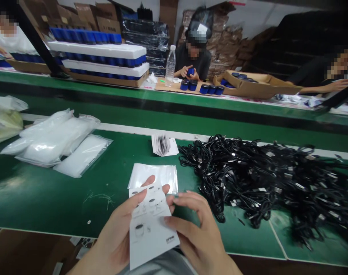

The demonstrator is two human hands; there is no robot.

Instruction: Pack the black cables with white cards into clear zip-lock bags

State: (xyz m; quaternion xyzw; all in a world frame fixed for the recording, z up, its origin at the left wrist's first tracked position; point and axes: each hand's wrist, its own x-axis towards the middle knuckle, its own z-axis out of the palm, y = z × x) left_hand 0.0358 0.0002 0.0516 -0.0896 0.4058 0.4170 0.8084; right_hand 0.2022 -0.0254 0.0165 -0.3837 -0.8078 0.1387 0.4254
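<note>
Left hand (116, 233) gripping printed leaflet (148, 229); right hand (194, 225) curled, pinching its edge.

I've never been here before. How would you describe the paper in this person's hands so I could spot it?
Find the long green workbench and the heap of black cables on it. Just left of that heap, the person's left hand holds a white printed leaflet, with the right hand beside it. Unlike the clear plastic bag behind it, the leaflet is opaque, with small drawings.
</note>
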